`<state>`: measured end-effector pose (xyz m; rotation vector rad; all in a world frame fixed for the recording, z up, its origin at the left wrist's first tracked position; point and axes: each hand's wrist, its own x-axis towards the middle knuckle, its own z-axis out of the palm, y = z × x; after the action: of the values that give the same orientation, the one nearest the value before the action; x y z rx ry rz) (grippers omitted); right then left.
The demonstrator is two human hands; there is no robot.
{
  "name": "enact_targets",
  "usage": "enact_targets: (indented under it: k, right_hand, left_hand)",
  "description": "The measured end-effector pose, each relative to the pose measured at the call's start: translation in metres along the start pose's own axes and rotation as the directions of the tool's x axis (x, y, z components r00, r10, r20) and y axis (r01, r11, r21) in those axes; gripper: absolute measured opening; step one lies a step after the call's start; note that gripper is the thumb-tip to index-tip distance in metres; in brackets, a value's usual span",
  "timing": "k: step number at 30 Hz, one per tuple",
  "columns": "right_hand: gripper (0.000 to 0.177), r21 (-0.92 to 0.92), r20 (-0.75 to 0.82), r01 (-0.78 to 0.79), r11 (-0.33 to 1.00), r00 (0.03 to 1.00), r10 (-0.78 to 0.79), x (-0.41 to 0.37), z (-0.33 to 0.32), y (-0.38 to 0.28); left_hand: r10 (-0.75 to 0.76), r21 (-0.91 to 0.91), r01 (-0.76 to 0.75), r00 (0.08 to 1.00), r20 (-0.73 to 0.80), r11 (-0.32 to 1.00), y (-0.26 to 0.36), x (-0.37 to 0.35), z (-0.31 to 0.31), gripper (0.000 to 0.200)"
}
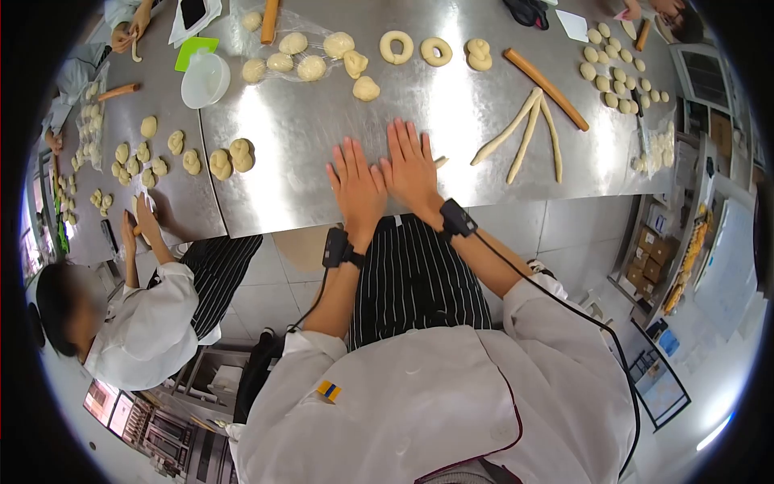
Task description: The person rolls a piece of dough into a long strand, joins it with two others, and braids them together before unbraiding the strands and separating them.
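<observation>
My left hand (355,187) and my right hand (412,171) lie flat and side by side near the front of the steel table, palms down with fingers stretched forward. A short end of a dough strand (441,162) sticks out to the right of my right hand; whatever lies under my palms is hidden. To the right, three long dough strands (528,129) join at the top and fan out toward me. Beyond my hands sit a round piece of dough (366,89), two dough rings (436,52) and a knotted dough piece (478,55).
A wooden rolling pin (547,89) lies at the right, past it many dough balls (603,84). Plastic wrap covers several dough balls (280,63) near a white bowl (205,79). Knotted dough (241,155) sits left. A co-worker (145,323) handles dough at the left.
</observation>
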<state>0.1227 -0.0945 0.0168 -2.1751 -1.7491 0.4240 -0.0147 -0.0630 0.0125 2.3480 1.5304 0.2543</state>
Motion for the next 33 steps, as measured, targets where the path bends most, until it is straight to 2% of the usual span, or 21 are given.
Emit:
enact_targets:
  k: [2, 3, 5, 7, 10, 12, 14, 16, 18, 20, 22, 24, 26, 29, 33]
  right_hand:
    - [0.073, -0.032, -0.033, 0.012, 0.999, 0.999, -0.013, -0.017, 0.005, 0.002]
    - [0.073, -0.035, -0.03, 0.012, 0.999, 0.999, -0.013, -0.007, 0.003, 0.003]
    - [0.071, 0.02, -0.117, 0.015, 1.0, 0.993, -0.012, 0.042, -0.007, 0.005]
    - [0.069, -0.003, -0.138, 0.025, 1.0, 0.99, -0.025, 0.084, -0.008, 0.018]
    - [0.068, -0.029, -0.188, 0.036, 0.999, 0.981, -0.041, 0.064, -0.002, 0.02]
    - [0.069, -0.042, -0.066, -0.014, 0.999, 0.998, 0.011, 0.011, -0.008, 0.01]
    - [0.069, -0.055, -0.057, -0.01, 0.998, 0.998, 0.007, -0.026, -0.006, 0.01]
    - [0.069, -0.064, -0.016, -0.013, 0.998, 1.0, 0.012, -0.03, -0.005, 0.012]
    - [0.068, -0.037, -0.088, -0.023, 0.999, 0.996, 0.02, 0.015, -0.013, 0.013]
    - [0.067, -0.035, -0.129, -0.005, 0.999, 0.992, 0.0, 0.057, -0.012, 0.021]
    - [0.067, -0.07, -0.21, 0.044, 0.997, 0.976, -0.058, 0.072, -0.01, 0.027]
    - [0.067, -0.065, -0.192, 0.036, 0.997, 0.98, -0.047, 0.045, -0.017, 0.024]
    - [0.066, -0.047, -0.079, -0.008, 0.999, 0.997, 0.004, -0.001, -0.015, 0.021]
    - [0.066, -0.054, -0.047, 0.024, 0.998, 0.999, -0.027, -0.042, -0.008, 0.028]
    - [0.065, -0.049, -0.091, 0.005, 0.999, 0.996, -0.009, 0.043, -0.027, 0.034]
  left_hand:
    - [-0.01, -0.001, 0.01, 0.999, 0.042, 1.0, 0.001, -0.006, 0.003, 0.067]
    - [0.017, 0.03, -0.017, 1.0, -0.011, 0.999, 0.001, 0.01, 0.001, 0.066]
    - [0.044, 0.062, -0.04, 0.997, -0.062, 0.997, -0.001, 0.053, -0.001, 0.065]
    - [0.055, 0.062, -0.047, 0.991, -0.124, 0.997, -0.006, 0.086, -0.001, 0.064]
    - [0.119, 0.066, -0.117, 0.993, -0.025, 0.991, -0.005, 0.058, -0.005, 0.065]
    - [0.126, 0.078, -0.125, 0.992, -0.001, 0.989, -0.006, 0.008, -0.003, 0.065]
    - [0.075, 0.042, -0.076, 0.996, 0.044, 0.996, -0.004, -0.025, -0.003, 0.065]
    - [0.085, 0.055, -0.086, 0.996, 0.018, 0.995, -0.002, 0.002, -0.006, 0.065]
    - [0.092, 0.069, -0.092, 0.996, -0.001, 0.993, -0.003, 0.043, -0.007, 0.064]
    - [0.091, 0.033, -0.088, 0.991, -0.093, 0.996, -0.006, 0.086, -0.005, 0.065]
    - [0.106, 0.03, -0.104, 0.992, -0.064, 0.994, -0.008, 0.068, 0.0, 0.066]
    - [0.13, 0.035, -0.127, 0.989, -0.072, 0.991, -0.009, 0.052, 0.0, 0.066]
    - [0.095, 0.024, -0.095, 0.995, 0.025, 0.995, -0.011, -0.004, -0.002, 0.066]
    - [0.09, 0.035, -0.09, 0.996, -0.001, 0.995, -0.014, -0.015, -0.002, 0.066]
    - [0.144, 0.056, -0.141, 0.988, -0.047, 0.988, -0.014, 0.071, 0.0, 0.065]
